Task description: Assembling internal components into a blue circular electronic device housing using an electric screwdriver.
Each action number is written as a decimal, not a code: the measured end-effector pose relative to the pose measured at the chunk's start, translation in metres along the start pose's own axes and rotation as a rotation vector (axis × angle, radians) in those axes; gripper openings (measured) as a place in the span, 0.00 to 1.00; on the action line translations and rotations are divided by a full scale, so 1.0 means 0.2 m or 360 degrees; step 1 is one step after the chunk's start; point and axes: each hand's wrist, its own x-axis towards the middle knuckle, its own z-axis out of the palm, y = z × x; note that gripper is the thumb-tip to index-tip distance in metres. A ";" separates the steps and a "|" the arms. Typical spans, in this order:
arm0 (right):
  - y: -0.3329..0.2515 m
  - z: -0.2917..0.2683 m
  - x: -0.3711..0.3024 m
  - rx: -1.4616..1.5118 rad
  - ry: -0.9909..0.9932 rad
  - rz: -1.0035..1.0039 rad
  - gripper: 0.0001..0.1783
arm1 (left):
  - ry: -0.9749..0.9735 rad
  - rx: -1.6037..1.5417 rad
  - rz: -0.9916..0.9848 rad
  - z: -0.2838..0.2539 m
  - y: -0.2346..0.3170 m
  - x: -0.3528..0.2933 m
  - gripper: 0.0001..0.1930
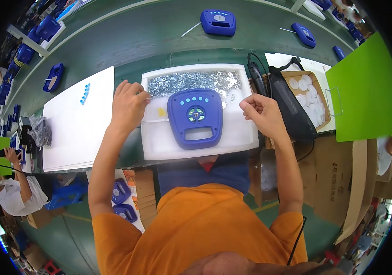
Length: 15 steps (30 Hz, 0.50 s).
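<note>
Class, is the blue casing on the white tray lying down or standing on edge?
Lying down: the blue casing shows its broad dotted face upward, over the white tray. Any slight tilt, cannot tell.

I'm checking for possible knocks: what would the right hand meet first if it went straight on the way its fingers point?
Probably the silvery washers at the right end of the white tray; the right hand's height is unclear, so it might pass above them.

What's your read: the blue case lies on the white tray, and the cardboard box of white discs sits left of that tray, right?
Not quite: the head view shows the cardboard box of white discs right of the white tray. The blue case does lie on it.
</note>
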 end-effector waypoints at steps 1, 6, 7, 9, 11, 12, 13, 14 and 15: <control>0.01 -0.01 -0.01 0.0071 0.0024 -0.0006 0.17 | -0.0054 0.0057 0.0022 0.01 0.00 0.01 0.01; 0.04 0.01 -0.06 0.0244 0.0064 -0.0114 0.15 | -0.0389 0.0462 0.0033 0.06 0.07 0.06 0.05; 0.02 0.01 -0.05 0.0185 -0.0008 -0.0104 0.15 | -0.0443 0.0572 0.0030 0.03 0.11 0.07 0.07; 0.00 0.03 -0.04 0.0129 -0.0063 -0.0112 0.14 | -0.0523 0.0674 0.0033 0.02 0.14 0.08 0.07; 0.00 0.01 -0.04 0.0096 -0.0009 -0.0126 0.14 | -0.0622 0.0794 0.0102 0.06 0.17 0.11 0.07; -0.01 0.00 -0.05 0.0044 -0.0008 -0.0128 0.14 | -0.0681 0.0852 0.0125 0.07 0.17 0.12 0.07; -0.02 -0.01 -0.06 -0.0003 -0.0012 -0.0130 0.14 | -0.0661 0.0839 0.0146 0.09 0.17 0.13 0.07; -0.01 -0.04 -0.06 -0.0015 0.0009 -0.0126 0.14 | -0.0680 0.0832 0.0161 0.11 0.16 0.13 0.07; 0.00 -0.08 -0.06 -0.0021 0.0106 -0.0142 0.13 | -0.0706 0.0823 0.0178 0.12 0.15 0.14 0.08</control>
